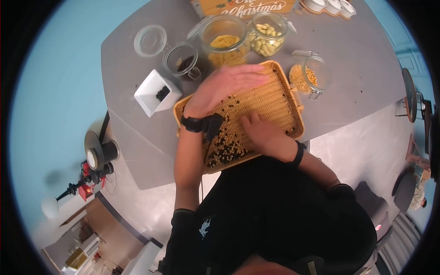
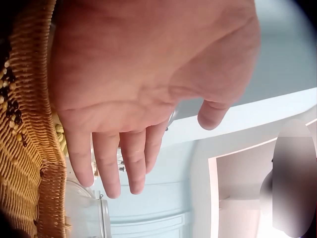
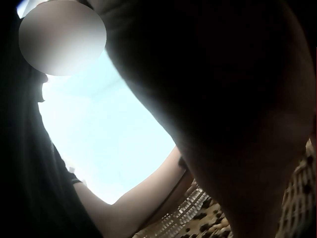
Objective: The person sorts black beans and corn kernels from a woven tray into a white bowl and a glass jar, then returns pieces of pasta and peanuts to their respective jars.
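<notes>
A shallow wicker basket (image 1: 279, 98) sits at the table's near edge. Dark beans mixed with pale yellow kernels (image 1: 227, 146) are scattered over its bottom, thickest at the near left. My left hand (image 1: 224, 87) lies across the basket's far left side, fingers straight; in the left wrist view its palm (image 2: 143, 69) faces the camera, right beside the wicker rim (image 2: 54, 148). Over the basket's middle is my right hand (image 1: 263, 133), fingertips down close to the wicker and blurred. The right wrist view shows it as a dark shape; I cannot tell whether it pinches anything.
A white square bowl (image 1: 149, 96) with black beans stands left of the basket. Beyond are glass jars of dark contents (image 1: 182, 64), yellow pasta (image 1: 225, 48) and peanuts (image 1: 266, 41). A jar of corn kernels (image 1: 305, 79) stands at right. A glass lid (image 1: 150, 40) lies far left.
</notes>
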A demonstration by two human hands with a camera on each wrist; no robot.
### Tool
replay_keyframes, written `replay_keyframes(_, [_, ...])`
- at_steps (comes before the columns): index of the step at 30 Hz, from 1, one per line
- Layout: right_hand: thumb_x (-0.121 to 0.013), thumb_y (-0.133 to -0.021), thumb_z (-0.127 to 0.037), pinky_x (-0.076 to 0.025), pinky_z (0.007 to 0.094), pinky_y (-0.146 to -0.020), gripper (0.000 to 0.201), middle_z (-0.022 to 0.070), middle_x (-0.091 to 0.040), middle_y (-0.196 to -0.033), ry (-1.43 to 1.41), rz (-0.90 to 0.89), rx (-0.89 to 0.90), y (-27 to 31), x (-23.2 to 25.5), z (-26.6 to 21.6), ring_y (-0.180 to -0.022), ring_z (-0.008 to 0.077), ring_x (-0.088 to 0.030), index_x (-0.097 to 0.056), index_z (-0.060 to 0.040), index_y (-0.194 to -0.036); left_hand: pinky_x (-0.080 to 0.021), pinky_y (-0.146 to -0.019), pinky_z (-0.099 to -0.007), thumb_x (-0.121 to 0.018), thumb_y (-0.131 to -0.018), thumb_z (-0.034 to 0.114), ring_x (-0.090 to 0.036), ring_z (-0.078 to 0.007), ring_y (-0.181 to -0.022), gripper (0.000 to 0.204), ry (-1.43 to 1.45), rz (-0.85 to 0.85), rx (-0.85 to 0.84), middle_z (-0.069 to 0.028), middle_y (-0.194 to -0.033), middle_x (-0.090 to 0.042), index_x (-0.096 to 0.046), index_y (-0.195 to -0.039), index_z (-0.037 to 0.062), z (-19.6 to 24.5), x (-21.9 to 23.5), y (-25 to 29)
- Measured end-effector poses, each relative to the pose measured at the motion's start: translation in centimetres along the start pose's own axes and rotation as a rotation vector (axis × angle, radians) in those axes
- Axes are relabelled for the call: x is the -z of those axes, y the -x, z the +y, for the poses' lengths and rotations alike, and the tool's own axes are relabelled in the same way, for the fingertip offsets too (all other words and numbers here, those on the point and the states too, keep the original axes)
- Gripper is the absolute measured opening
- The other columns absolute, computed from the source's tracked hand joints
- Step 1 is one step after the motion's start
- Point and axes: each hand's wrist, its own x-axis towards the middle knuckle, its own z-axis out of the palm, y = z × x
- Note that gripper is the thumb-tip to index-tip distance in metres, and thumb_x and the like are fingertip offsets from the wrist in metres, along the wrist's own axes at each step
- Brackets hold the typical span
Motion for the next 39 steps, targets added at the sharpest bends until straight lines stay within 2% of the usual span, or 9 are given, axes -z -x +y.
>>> replay_keyframes(1, [-0.088,-0.082,-0.024,-0.058,0.0511,-0.095,0.071,0.0266,-0.051,-0.139,0.027,0.0,0.052,-0.4,-0.6,-0.8,-0.121,0.0446,-0.064,-0.048,-0.0029,-0.138,-0.033,-0.127,-0.0525,-0.027,-0.111,0.069,-0.044,-0.0483,-0.152,0.102,-0.062,-0.089,-0.088,-0.0393,-0.156,-0.048,-0.031,-0.156,-0.0227,-0.5,0.6,0.0])
replay_keyframes(14, [-0.066,-0.089,-0.006,-0.058,0.0481,-0.094,0.029,0.0155,-0.06,-0.131,0.016,0.039,0.616,-3.4,-6.1,-3.2,-0.125,0.0375,-0.06,-0.074,-0.0099,-0.116,-0.04,-0.123,-0.051,-0.023,-0.115,0.061,-0.057,-0.0457,-0.14,0.09,0.272,0.129,-0.17,-0.0361,-0.142,-0.062,-0.049,-0.149,-0.0176,-2.3,0.8,0.2])
replay_keyframes(17, [-0.067,-0.09,-0.011,-0.06,0.0443,-0.09,0.021,0.0128,-0.063,-0.125,0.059,-0.042,0.625,-2.3,-4.2,-1.1,-0.124,0.0353,-0.063,-0.076,-0.0117,-0.109,-0.041,-0.122,-0.05,-0.024,-0.115,0.06,-0.059,-0.0441,-0.138,0.087,0.28,0.183,-0.18,-0.035,-0.14,-0.064,-0.051,-0.147,-0.0165,-2.3,0.9,0.1])
replay_keyframes(22, [-0.066,-0.089,-0.005,-0.058,0.0442,-0.09,0.022,0.0128,-0.066,-0.116,0.153,-0.083,0.354,-0.1,0.7,2.3,-0.114,0.0355,-0.067,-0.076,-0.0094,-0.108,-0.043,-0.12,-0.0488,-0.026,-0.115,0.057,-0.062,-0.0414,-0.136,0.084,0.24,0.223,-0.18,-0.0329,-0.139,-0.066,-0.053,-0.146,-0.0156,-2.3,0.9,0.1])
replay_keyframes(26, [-0.068,-0.085,-0.001,-0.058,0.0455,-0.088,0.029,0.0157,-0.065,-0.116,0.203,0.097,0.129,0.7,2.2,4.9,-0.112,0.0379,-0.067,-0.074,-0.0088,-0.113,-0.044,-0.119,-0.0487,-0.026,-0.116,0.056,-0.063,-0.0406,-0.135,0.082,0.173,0.178,-0.168,-0.0315,-0.138,-0.067,-0.054,-0.145,-0.0162,-1.9,0.5,0.4])
replay_keyframes(32, [-0.08,-0.089,-0.022,-0.053,0.0485,-0.101,0.063,0.0198,-0.054,-0.135,0.197,0.444,0.075,-1.4,0.1,2.5,-0.13,0.0387,-0.056,-0.056,-0.0104,-0.147,-0.041,-0.119,-0.054,-0.027,-0.113,0.064,-0.061,-0.0445,-0.134,0.091,0.278,0.047,-0.223,-0.0325,-0.134,-0.068,-0.054,-0.143,-0.0178,-2.9,1.0,0.6])
replay_keyframes(33, [-0.083,-0.089,-0.034,-0.042,0.0543,-0.117,0.079,0.0225,-0.047,-0.153,0.194,0.335,-0.066,-2.2,0.1,1.3,-0.145,0.0418,-0.045,-0.047,-0.0131,-0.157,-0.041,-0.118,-0.0553,-0.028,-0.111,0.067,-0.062,-0.0452,-0.132,0.094,0.355,0.008,-0.251,-0.032,-0.131,-0.069,-0.055,-0.142,-0.0178,-3.5,1.5,0.6])
replay_keyframes(36, [-0.081,-0.089,-0.042,-0.039,0.0617,-0.116,0.079,0.0187,-0.048,-0.154,0.342,0.515,-0.023,-5.1,-2.4,0.5,-0.147,0.0375,-0.045,-0.051,-0.0122,-0.156,-0.041,-0.116,-0.0566,-0.031,-0.105,0.078,-0.063,-0.0455,-0.125,0.103,0.464,-0.127,-0.331,-0.0274,-0.117,-0.071,-0.059,-0.139,-0.0152,-3.7,2.7,0.9])
replay_keyframes(39, [-0.08,-0.089,-0.042,-0.035,0.0638,-0.12,0.072,0.0165,-0.048,-0.158,0.326,0.444,0.24,-6.4,-3.7,-1.0,-0.152,0.0384,-0.041,-0.057,-0.0122,-0.151,-0.042,-0.111,-0.0545,-0.033,-0.101,0.084,-0.064,-0.0436,-0.117,0.106,0.472,-0.153,-0.4,-0.021,-0.103,-0.071,-0.063,-0.137,-0.0106,-3.7,2.8,1.2])
